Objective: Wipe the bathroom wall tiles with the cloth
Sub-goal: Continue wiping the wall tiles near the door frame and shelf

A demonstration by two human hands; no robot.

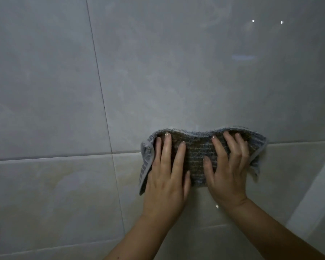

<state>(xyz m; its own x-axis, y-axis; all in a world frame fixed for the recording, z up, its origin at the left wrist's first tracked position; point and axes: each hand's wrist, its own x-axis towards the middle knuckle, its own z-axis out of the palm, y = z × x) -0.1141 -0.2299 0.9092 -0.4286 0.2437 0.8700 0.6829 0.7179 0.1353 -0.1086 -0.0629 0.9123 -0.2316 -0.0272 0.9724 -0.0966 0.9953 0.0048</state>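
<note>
With our left hand [166, 177] and right hand [226, 169] spread flat on the cloth [196, 154], we press evenly and overlap strokes across the wall tiles [158, 72].

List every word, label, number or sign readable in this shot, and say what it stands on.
None: no word, label, brand, number or sign can be read here.
cloth: only a woven check pattern; the pale marks on its folded left edge are too blurred to tell whether they are letters.
wall tiles: nothing printed that shows.
</note>
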